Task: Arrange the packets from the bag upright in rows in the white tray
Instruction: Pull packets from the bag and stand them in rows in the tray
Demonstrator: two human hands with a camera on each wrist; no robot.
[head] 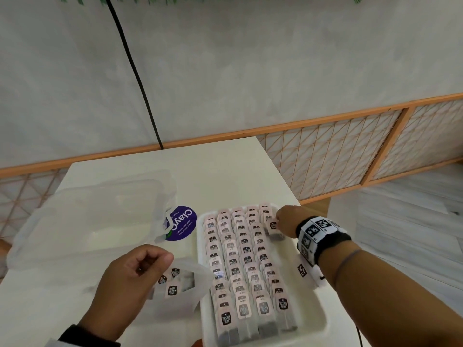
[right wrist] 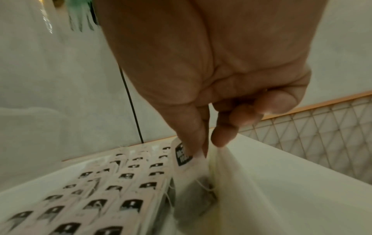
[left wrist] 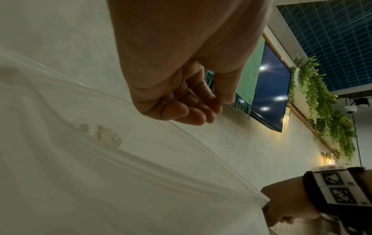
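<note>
White tray: four packet rows upright. Right hand pinches one packet at the far right corner. Left hand, loosely curled, holds nothing beside the bag, which contains three packets.

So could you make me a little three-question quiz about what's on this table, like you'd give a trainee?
1. True or false: the right hand pinches a packet at the far right of the tray.
2. Where do the loose packets not yet placed lie? A) in the bag by the left hand B) on the floor C) on the purple sticker
3. Fill in: the packets in the tray stand in ____ running from near to far.

Key
1. True.
2. A. A few show through the clear bag, left of the tray.
3. Rows.
</note>
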